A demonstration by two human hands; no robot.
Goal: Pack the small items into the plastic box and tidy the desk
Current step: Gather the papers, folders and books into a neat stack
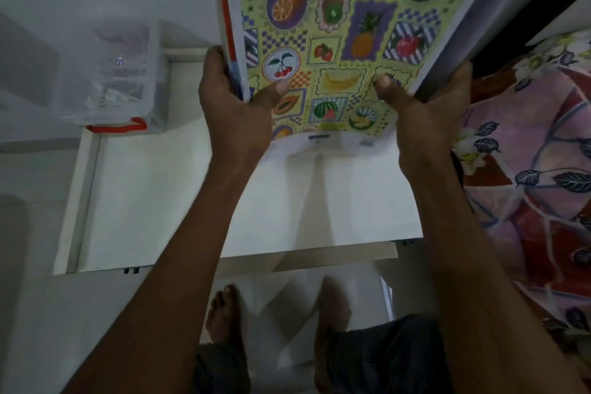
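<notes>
A stiff mat printed with fruit pictures (351, 29) is lifted and tilted above the white desk (179, 195). My left hand (236, 102) grips its near left corner, thumb on the printed face. My right hand (425, 105) grips its near right edge the same way. A clear plastic box (124, 73) with a red handle (118, 128) stands at the desk's far left; small pale items show dimly inside it.
A flowered pink and red bedcover (537, 169) lies along the right side. The white floor shows in front of the desk edge, with my bare feet (224, 313) on it. A white wall is at the left.
</notes>
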